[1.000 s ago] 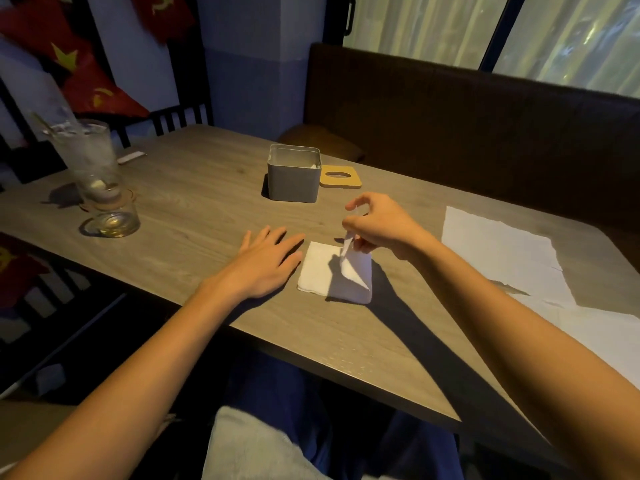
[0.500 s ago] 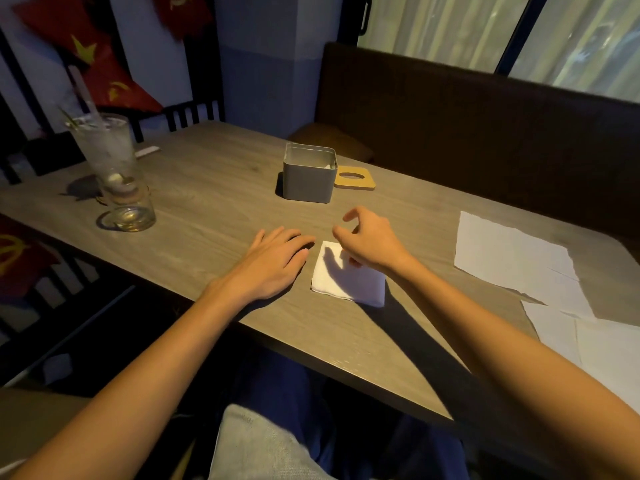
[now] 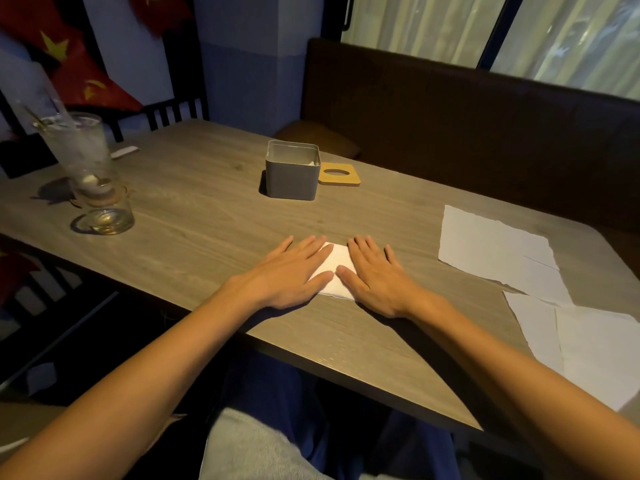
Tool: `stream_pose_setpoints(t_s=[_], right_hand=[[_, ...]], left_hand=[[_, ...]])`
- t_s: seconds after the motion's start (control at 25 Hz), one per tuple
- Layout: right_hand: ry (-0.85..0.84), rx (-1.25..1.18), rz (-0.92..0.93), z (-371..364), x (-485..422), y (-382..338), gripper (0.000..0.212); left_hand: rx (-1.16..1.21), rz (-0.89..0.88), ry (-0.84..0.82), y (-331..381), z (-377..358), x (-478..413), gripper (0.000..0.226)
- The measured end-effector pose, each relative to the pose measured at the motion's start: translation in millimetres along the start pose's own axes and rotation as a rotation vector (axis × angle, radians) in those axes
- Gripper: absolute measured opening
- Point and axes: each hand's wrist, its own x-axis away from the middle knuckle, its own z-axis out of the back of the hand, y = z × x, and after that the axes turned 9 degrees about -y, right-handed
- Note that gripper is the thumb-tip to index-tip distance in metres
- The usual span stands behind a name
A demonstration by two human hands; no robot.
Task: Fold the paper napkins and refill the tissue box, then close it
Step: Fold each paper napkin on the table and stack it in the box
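Note:
A small folded white napkin (image 3: 335, 263) lies on the wooden table (image 3: 194, 216) near its front edge. My left hand (image 3: 289, 271) lies flat with straight fingers pressing the napkin's left side. My right hand (image 3: 375, 271) lies flat on its right side, also pressing down. Only a strip of napkin shows between them. Farther back stands the open grey tissue box (image 3: 292, 170), a bit of white tissue visible inside. Its wooden lid (image 3: 338, 173) with an oval slot lies flat just right of the box.
Unfolded white napkins (image 3: 495, 249) lie spread at the right, with more (image 3: 588, 344) toward the right front corner. A tall iced glass (image 3: 81, 155) with a straw and a low glass (image 3: 105, 213) stand at the left. A dark bench backs the table.
My right hand let go of the lifted napkin flap, brought it down, and now lies flat on the napkin. My left hand slid onto the napkin's left side.

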Motion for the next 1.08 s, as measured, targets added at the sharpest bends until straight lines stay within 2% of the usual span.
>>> stream_pose_setpoints(t_s=[0.16, 0.32, 0.48, 0.72, 0.84, 0.96, 1.08], right_hand=[[-0.001, 0.002, -0.061, -1.8, 9.4, 22.4, 0.078], [0.112, -0.049, 0.035, 7.7, 9.9, 9.8, 0.071], [0.025, -0.003, 0.072, -3.3, 2.4, -13.4, 0.069], [-0.021, 0.026, 0.007, -3.7, 12.6, 10.3, 0.074], [-0.017, 0.006, 0.027, 2.8, 16.5, 11.4, 0.073], [0.051, -0.028, 0.109, 6.7, 10.5, -1.8, 0.069], [0.025, 0.001, 0.123, -1.8, 2.9, -7.9, 0.068]], left_hand=[[0.007, 0.051, -0.059, -13.4, 6.8, 13.8, 0.069], [0.165, -0.038, 0.108, -2.5, 14.4, -0.7, 0.058], [0.021, -0.015, 0.021, 10.7, 1.1, -9.3, 0.058], [-0.033, 0.059, -0.087, -34.8, 4.3, 18.2, 0.068], [0.099, 0.084, 0.027, -34.0, 10.5, 19.3, 0.064], [0.211, -0.034, 0.155, -4.2, 15.2, 2.0, 0.057], [0.090, -0.088, 0.065, 14.7, 2.9, -5.9, 0.055]])
